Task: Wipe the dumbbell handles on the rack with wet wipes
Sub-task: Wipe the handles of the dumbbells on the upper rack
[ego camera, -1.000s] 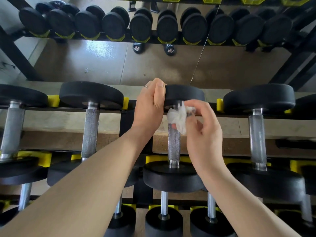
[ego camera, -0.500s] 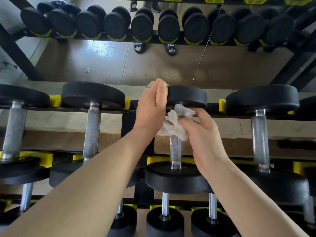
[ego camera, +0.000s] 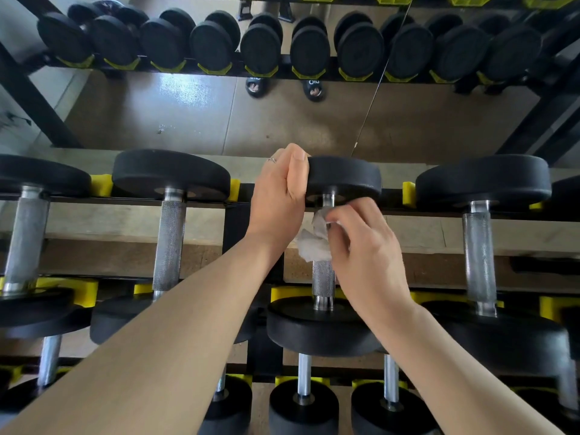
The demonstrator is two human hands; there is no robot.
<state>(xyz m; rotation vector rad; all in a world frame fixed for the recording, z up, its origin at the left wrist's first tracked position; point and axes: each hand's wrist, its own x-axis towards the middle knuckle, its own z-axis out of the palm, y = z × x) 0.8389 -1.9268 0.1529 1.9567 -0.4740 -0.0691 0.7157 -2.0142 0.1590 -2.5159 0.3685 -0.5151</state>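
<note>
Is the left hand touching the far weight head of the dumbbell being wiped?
Touching. The head view shows the left hand curled round the edge of the far weight head, thumb on its rim.

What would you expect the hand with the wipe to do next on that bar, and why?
Probably slide the wet wipe down the handle. The right hand presses it near the top, the knurled stretch below is uncovered, and the left hand steadies the far weight head.

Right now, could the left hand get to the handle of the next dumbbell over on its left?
Probably yes. The left hand only holds the middle dumbbell's far weight, and the neighbouring handle lies bare with nothing in front of it.
</note>
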